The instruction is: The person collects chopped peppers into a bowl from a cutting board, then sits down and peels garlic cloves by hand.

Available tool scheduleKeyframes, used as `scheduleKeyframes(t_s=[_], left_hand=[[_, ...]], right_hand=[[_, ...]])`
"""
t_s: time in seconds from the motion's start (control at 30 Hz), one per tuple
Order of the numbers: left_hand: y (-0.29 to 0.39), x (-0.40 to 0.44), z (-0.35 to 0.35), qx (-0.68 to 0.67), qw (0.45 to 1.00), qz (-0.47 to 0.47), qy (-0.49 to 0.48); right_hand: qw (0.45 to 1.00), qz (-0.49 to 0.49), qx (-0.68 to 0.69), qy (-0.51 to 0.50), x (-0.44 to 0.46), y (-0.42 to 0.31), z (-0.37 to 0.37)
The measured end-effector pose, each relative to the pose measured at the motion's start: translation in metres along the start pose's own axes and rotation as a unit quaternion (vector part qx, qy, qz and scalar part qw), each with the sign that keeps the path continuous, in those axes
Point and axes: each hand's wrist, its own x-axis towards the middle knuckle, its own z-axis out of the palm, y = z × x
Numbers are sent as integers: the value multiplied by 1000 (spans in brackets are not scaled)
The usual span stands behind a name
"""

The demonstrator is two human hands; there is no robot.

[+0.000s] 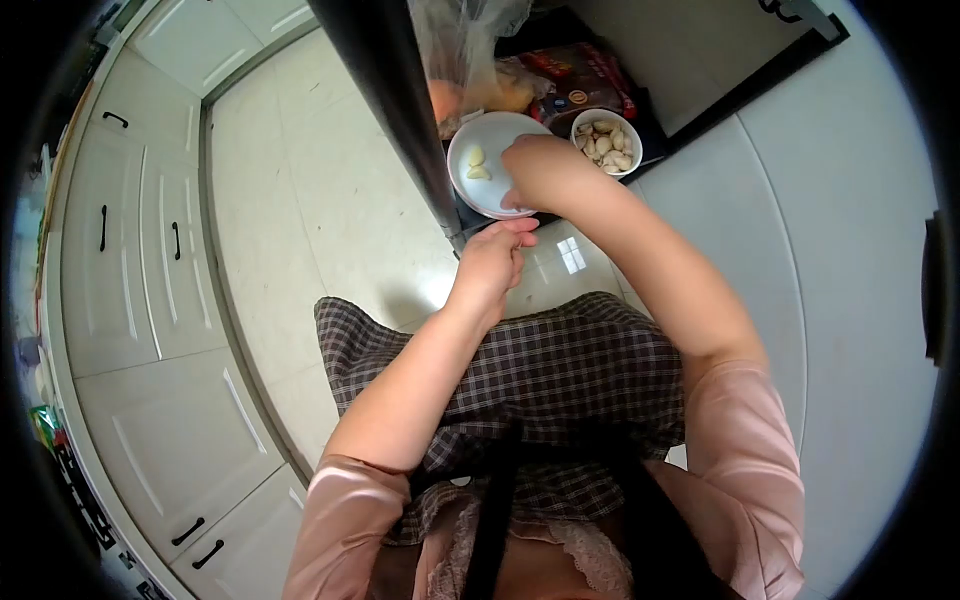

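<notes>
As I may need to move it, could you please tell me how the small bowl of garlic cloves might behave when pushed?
The small bowl would probably stay stiff, given its even round rim. Its garlic cloves, loose and filling most of its opening, might shift or spill if it tips.

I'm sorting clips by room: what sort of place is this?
Probably a home kitchen: there are white cabinets, a small bowl of garlic cloves and a white dish holding peeled cloves.
</notes>
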Motion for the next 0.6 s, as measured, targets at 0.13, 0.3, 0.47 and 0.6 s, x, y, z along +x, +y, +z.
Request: scheduleKeyframes(t_s=[0.13,0.3,0.47,0.6], left_hand=[[-2,1,-2,-16,1000,4,-9],[0,2,-3,-82,996,-37,-25],[2,-2,-1,-126,989,-66,-37],[-4,-1,-2,-204,976,-33,-70]], right_hand=[[999,-27,-25,-9,22,7,17],[997,-58,49,-1,17,13,18],[928,-30,338,153,-31,8,-12],[885,-146,392,203,-68,-23,16]])
